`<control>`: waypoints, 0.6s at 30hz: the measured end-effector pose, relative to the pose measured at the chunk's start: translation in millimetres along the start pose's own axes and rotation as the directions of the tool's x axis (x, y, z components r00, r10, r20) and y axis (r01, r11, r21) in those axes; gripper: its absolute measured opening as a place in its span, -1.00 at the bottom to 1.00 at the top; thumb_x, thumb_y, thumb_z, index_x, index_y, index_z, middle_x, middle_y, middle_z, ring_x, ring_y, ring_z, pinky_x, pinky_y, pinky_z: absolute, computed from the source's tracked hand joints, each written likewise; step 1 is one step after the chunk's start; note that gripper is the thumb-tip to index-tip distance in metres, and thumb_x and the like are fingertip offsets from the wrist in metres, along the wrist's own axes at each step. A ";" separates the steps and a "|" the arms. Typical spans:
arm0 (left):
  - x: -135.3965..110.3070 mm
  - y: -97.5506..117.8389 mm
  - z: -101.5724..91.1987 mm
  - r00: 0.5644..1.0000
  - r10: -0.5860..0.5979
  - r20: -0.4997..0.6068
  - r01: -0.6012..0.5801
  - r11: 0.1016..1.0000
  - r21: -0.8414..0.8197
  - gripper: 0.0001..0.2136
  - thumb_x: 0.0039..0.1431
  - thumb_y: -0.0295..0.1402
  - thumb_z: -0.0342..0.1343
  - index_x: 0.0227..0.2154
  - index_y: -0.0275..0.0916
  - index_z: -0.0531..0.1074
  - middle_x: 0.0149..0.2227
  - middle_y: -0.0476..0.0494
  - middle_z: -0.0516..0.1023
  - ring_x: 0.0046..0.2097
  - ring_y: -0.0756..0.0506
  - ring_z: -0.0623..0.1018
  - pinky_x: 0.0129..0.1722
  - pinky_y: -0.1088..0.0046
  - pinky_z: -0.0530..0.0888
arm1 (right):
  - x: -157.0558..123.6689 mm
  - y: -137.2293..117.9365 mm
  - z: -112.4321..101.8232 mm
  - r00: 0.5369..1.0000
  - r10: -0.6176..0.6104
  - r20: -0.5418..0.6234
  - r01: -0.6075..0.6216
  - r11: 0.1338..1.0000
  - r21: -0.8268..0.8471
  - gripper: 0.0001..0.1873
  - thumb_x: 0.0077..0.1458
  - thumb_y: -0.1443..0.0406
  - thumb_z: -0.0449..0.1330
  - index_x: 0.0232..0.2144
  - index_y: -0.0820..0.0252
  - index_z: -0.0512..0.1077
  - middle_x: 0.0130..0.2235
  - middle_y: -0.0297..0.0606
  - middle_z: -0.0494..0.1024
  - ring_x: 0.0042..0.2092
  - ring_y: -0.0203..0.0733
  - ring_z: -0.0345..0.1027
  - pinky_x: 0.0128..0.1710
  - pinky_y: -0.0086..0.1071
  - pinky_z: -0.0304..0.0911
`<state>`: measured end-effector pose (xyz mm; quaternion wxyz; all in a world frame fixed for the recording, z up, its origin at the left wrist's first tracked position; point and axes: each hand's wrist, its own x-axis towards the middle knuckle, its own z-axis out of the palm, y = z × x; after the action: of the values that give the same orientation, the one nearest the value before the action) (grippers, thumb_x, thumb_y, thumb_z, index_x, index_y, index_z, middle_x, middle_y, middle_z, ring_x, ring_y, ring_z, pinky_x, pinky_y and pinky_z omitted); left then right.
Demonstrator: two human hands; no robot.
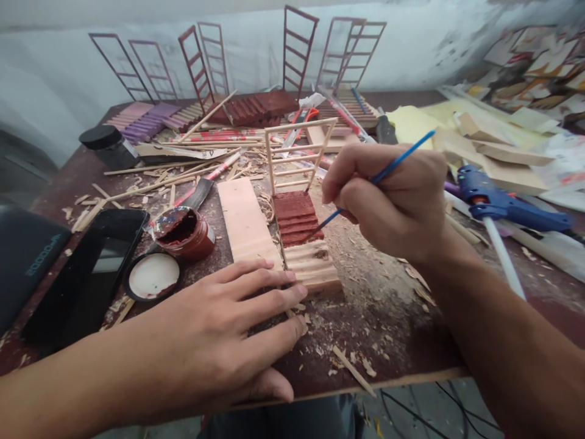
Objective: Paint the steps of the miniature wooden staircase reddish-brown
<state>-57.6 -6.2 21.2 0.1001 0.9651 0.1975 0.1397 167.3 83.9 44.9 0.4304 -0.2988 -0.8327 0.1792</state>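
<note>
A small wooden ridged piece [313, 262] with a ladder-like back frame [295, 152] lies in front of me. Reddish-brown paint covers its far half, while the near half is bare wood. My right hand [388, 195] grips a thin blue paintbrush [402, 160], its tip touching the ridges near the edge of the painted part. Fingers stretched, my left hand [247, 317] lies flat, fingertips beside the piece's near left edge and over the end of a plain wood strip [247, 216]. Left of them stands an open jar of red-brown paint [194, 238], its lid [154, 276] lying close by.
A black phone [91, 274] and a dark power bank [27, 262] lie at left, near a black-capped jar [108, 146]. On the right is a blue glue gun [507, 198]. Finished ridged pieces [262, 110] with ladder backs stand behind; wood sticks and shavings litter the table.
</note>
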 end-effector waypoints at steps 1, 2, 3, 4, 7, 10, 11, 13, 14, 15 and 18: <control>0.2 0.2 -0.3 1.000 0.000 -0.001 0.000 1.000 0.002 -0.60 0.38 -0.09 -0.05 0.03 -0.31 0.42 0.14 -0.22 0.45 0.18 -0.23 0.41 0.25 0.10 0.31 | 0.2 0.0 -1.0 1.000 -0.015 0.002 0.015 1.000 -0.005 -0.72 -0.07 0.57 0.03 -0.57 0.14 0.39 -0.67 -0.47 0.23 -0.65 -0.41 -0.01 -0.63 -0.37 -0.07; 0.4 0.3 -0.6 1.000 0.000 -0.001 0.000 1.000 0.002 -0.60 0.38 -0.09 -0.04 0.03 -0.31 0.42 0.14 -0.22 0.45 0.18 -0.24 0.41 0.25 0.10 0.31 | 0.4 0.4 -2.2 1.000 -0.031 -0.002 0.031 1.000 -0.003 -0.73 -0.08 0.56 0.03 -0.58 0.13 0.39 -0.66 -0.47 0.24 -0.64 -0.40 0.00 -0.62 -0.37 -0.04; 0.5 0.5 -0.9 1.000 0.001 0.000 -0.001 1.000 0.001 -0.60 0.38 -0.09 -0.04 0.03 -0.31 0.42 0.15 -0.22 0.44 0.18 -0.24 0.41 0.25 0.10 0.32 | 0.7 1.1 -3.3 0.999 -0.044 -0.012 0.044 0.999 0.004 -0.72 -0.09 0.56 0.03 -0.58 0.12 0.39 -0.65 -0.46 0.26 -0.64 -0.39 0.01 -0.61 -0.36 -0.01; 0.6 0.7 -1.1 1.000 0.000 0.001 0.000 1.000 0.001 -0.60 0.38 -0.09 -0.03 0.03 -0.32 0.42 0.15 -0.23 0.44 0.18 -0.25 0.41 0.25 0.09 0.32 | 0.9 1.7 -4.2 0.999 -0.049 -0.024 0.049 0.999 0.012 -0.72 -0.10 0.56 0.03 -0.58 0.12 0.39 -0.65 -0.46 0.26 -0.63 -0.39 0.02 -0.60 -0.35 0.01; 1.2 0.7 -1.1 1.000 -0.001 -0.005 0.001 1.000 -0.003 -0.59 0.37 -0.08 -0.03 0.02 -0.32 0.43 0.15 -0.22 0.44 0.18 -0.25 0.41 0.24 0.09 0.32 | 0.9 1.7 -4.9 0.999 -0.025 -0.039 0.026 1.000 0.014 -0.73 -0.10 0.55 0.04 -0.58 0.11 0.39 -0.67 -0.46 0.25 -0.64 -0.37 0.00 -0.58 -0.34 0.03; 2.0 0.5 -1.4 1.000 0.000 -0.006 0.000 1.000 -0.003 -0.60 0.38 -0.09 -0.04 0.02 -0.32 0.42 0.15 -0.23 0.44 0.17 -0.25 0.42 0.23 0.09 0.34 | 0.4 -0.6 -2.3 0.999 -0.013 -0.030 0.013 1.000 -0.005 -0.75 -0.09 0.53 0.04 -0.59 0.11 0.38 -0.67 -0.45 0.23 -0.63 -0.37 -0.01 -0.58 -0.35 0.01; 2.3 0.4 -1.6 1.000 0.000 0.001 0.000 1.000 -0.005 -0.60 0.38 -0.10 -0.04 0.02 -0.32 0.42 0.15 -0.23 0.44 0.17 -0.25 0.42 0.22 0.08 0.34 | 0.3 -1.3 -1.2 0.999 -0.017 -0.036 0.016 1.000 -0.009 -0.76 -0.09 0.52 0.04 -0.59 0.11 0.37 -0.67 -0.45 0.23 -0.63 -0.36 0.00 -0.57 -0.36 0.02; 2.7 0.5 -2.3 1.000 0.001 0.017 -0.001 1.000 -0.011 -0.59 0.38 -0.09 -0.03 0.03 -0.33 0.42 0.14 -0.24 0.45 0.17 -0.26 0.42 0.21 0.08 0.35 | 0.2 -1.8 0.8 0.999 -0.028 -0.035 0.027 1.000 -0.010 -0.77 -0.09 0.51 0.05 -0.60 0.11 0.37 -0.67 -0.43 0.24 -0.61 -0.35 0.04 -0.57 -0.37 0.04; 2.8 0.6 -2.6 1.000 0.001 0.021 -0.001 1.000 -0.013 -0.59 0.38 -0.10 -0.03 0.03 -0.33 0.42 0.14 -0.25 0.45 0.17 -0.26 0.42 0.22 0.08 0.35 | 0.2 -1.7 1.4 0.999 -0.031 -0.026 0.031 0.999 -0.009 -0.77 -0.09 0.51 0.06 -0.60 0.11 0.37 -0.67 -0.43 0.25 -0.59 -0.35 0.06 -0.56 -0.38 0.06; 2.8 0.7 -2.9 1.000 0.001 0.023 -0.001 1.000 -0.015 -0.59 0.38 -0.10 -0.03 0.03 -0.33 0.42 0.14 -0.25 0.45 0.17 -0.26 0.42 0.22 0.08 0.34 | 0.2 -1.5 1.8 0.999 -0.034 -0.018 0.034 0.999 -0.004 -0.78 -0.10 0.51 0.07 -0.59 0.12 0.38 -0.67 -0.42 0.25 -0.58 -0.34 0.08 -0.55 -0.38 0.07; 2.7 1.3 -3.7 1.000 -0.001 0.027 0.001 1.000 -0.017 -0.60 0.38 -0.11 -0.03 0.03 -0.33 0.42 0.14 -0.25 0.44 0.18 -0.26 0.41 0.23 0.07 0.33 | 0.0 -1.4 2.6 0.999 -0.045 -0.002 0.045 0.999 0.010 -0.78 -0.08 0.51 0.07 -0.59 0.13 0.38 -0.66 -0.41 0.26 -0.55 -0.33 0.14 -0.51 -0.39 0.11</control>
<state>-55.9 -5.8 25.6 0.1111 0.9659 0.1953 0.1284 164.6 82.8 44.2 0.4366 -0.2782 -0.8378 0.1734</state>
